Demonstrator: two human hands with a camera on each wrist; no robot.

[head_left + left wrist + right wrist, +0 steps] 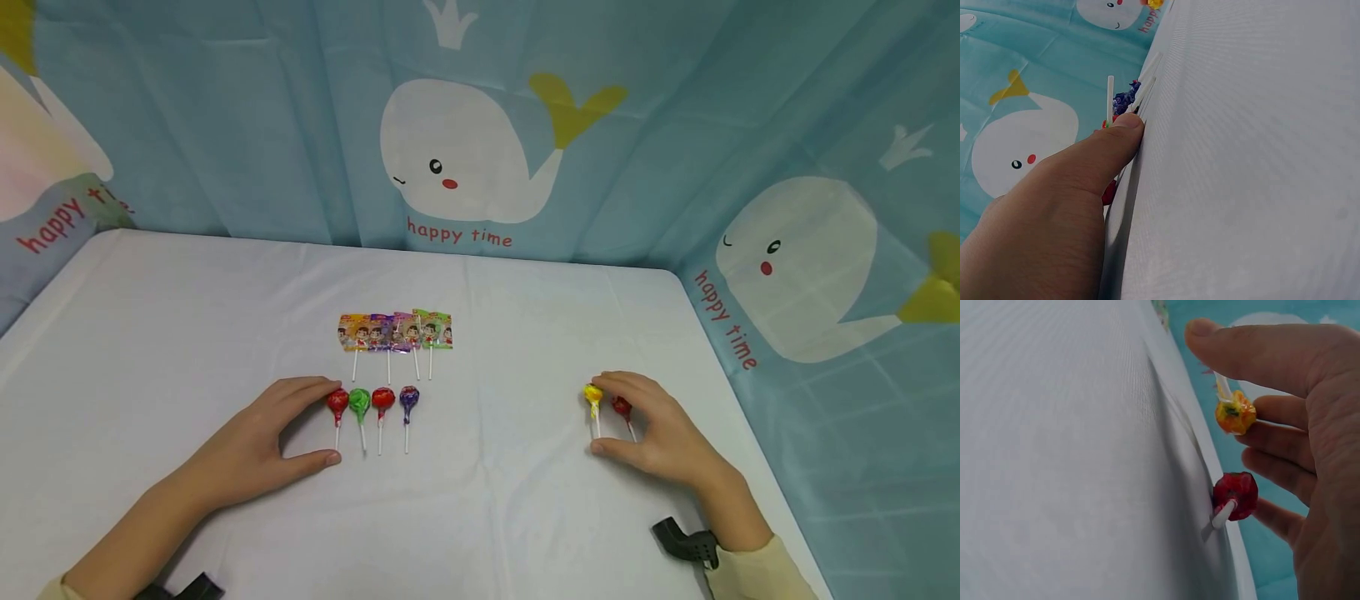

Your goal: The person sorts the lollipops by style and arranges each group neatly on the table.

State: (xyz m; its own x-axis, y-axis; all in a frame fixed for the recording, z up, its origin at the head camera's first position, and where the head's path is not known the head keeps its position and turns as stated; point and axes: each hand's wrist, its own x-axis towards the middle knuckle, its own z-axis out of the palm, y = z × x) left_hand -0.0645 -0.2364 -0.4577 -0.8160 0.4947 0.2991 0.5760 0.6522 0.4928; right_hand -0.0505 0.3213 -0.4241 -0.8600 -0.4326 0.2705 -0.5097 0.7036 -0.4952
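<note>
In the head view my left hand (266, 442) spans a red lollipop (338, 401) lengthwise, fingertips at its candy and thumb at its stick end. In the left wrist view the thumb (1119, 134) covers part of the sticks. A green lollipop (359, 402), another red lollipop (383, 399) and a purple lollipop (408, 397) lie to the right in one row. My right hand (663, 429) pinches a yellow lollipop (592, 393) between fingers and thumb, also end to end. Under that palm lies a dark red lollipop (1235, 495), its stick on the cloth.
Several flat-wrapped lollipops (375, 332) lie overlapped behind the row, sticks toward me. The table bears a white cloth (517, 358). A blue curtain with whales (480, 150) hangs around its back and right sides. Black straps (686, 542) sit at both wrists.
</note>
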